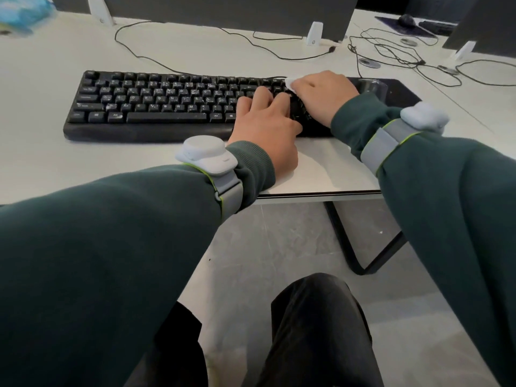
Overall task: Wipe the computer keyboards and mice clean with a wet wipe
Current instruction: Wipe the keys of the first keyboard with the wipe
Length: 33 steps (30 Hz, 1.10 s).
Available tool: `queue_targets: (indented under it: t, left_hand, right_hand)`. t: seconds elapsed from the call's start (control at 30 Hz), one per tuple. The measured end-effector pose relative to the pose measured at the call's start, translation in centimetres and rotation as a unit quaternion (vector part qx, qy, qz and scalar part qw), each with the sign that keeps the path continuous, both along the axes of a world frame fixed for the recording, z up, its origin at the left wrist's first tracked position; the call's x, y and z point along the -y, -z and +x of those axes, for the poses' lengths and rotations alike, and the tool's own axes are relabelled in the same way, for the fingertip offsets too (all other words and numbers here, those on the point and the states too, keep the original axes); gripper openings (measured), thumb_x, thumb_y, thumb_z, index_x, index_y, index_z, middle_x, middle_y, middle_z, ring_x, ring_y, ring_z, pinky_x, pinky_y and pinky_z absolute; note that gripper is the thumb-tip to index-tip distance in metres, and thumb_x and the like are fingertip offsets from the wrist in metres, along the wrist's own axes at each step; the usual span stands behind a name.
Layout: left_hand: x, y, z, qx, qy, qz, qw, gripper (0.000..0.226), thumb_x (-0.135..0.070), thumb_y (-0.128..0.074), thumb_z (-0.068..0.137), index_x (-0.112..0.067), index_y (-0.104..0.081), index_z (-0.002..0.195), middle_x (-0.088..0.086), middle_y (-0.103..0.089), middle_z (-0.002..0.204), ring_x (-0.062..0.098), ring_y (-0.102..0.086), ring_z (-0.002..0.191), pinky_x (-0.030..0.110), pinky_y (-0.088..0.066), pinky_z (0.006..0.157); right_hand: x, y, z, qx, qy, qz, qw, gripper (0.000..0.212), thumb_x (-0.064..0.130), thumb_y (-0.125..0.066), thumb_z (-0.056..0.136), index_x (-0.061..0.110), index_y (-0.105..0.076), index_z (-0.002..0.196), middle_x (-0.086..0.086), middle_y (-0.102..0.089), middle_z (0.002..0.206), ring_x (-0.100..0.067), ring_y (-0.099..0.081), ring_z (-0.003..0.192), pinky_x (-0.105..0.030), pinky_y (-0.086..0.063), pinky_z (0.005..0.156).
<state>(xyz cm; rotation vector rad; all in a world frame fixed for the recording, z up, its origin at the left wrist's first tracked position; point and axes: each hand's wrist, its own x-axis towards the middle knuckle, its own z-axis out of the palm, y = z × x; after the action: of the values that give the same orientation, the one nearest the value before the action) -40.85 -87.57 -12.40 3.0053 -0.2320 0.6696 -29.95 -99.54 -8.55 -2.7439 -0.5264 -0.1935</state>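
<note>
Keyboard is steadied by the flat-fingered left hand, while the wet wipe, gripped under the curled right hand, is best drawn firmly along each key row.

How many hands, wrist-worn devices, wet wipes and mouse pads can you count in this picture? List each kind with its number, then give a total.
Hands: 2, left hand and right hand
Wrist-worn devices: 2
Wet wipe: 1
Mouse pads: 2
Total: 7
</note>
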Motion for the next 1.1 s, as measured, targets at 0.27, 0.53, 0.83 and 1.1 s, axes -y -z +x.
queue_targets:
  t: [0.27,0.53,0.83,1.1]
  left_hand:
    - [-1.8,-1.1,0.0,-0.024,-0.052,-0.068,0.996,0.044,-0.029,-0.054,0.079,-0.032,-0.068,0.120,-0.002,-0.049,0.124,0.032,-0.036,0.120,0.044,-0.029,0.097]
    - [-10.1,-1.8,-2.2,0.001,-0.145,-0.098,0.985,0.052,-0.028,-0.047,0.075,-0.030,-0.064,0.123,0.001,-0.049,0.125,0.035,-0.035,0.125,0.048,-0.029,0.102]
    - [-19.2,-1.8,-5.6,0.032,-0.308,-0.156,0.938,0.053,-0.033,-0.046,0.082,-0.023,-0.053,0.133,0.010,-0.045,0.135,0.037,-0.034,0.130,0.050,-0.028,0.105]
    - [-20.5,-0.8,-5.8,-0.021,-0.302,-0.296,0.906,0.068,-0.028,-0.036,0.096,-0.006,-0.015,0.157,0.020,-0.039,0.149,0.038,-0.043,0.131,0.044,-0.037,0.107]
  right_hand:
    - [-4.4,-0.9,-0.9,0.010,-0.019,-0.015,1.000,0.046,0.042,-0.035,0.092,0.013,-0.052,0.061,0.000,-0.053,0.065,-0.029,-0.049,0.076,-0.034,-0.032,0.066]
    - [-7.7,-0.6,-1.9,0.004,-0.057,-0.033,0.998,0.046,0.041,-0.035,0.098,0.010,-0.052,0.069,-0.010,-0.054,0.073,-0.031,-0.048,0.075,-0.034,-0.034,0.067]
    - [-10.1,-1.0,-3.0,0.017,-0.057,-0.046,0.997,0.039,0.043,-0.032,0.084,0.013,-0.042,0.062,-0.003,-0.048,0.064,-0.030,-0.046,0.068,-0.033,-0.034,0.059]
    - [-12.5,-0.7,-3.9,0.033,-0.126,-0.043,0.991,0.029,0.022,-0.032,0.094,0.006,-0.047,0.074,-0.008,-0.042,0.067,-0.025,-0.035,0.066,-0.035,-0.025,0.055]
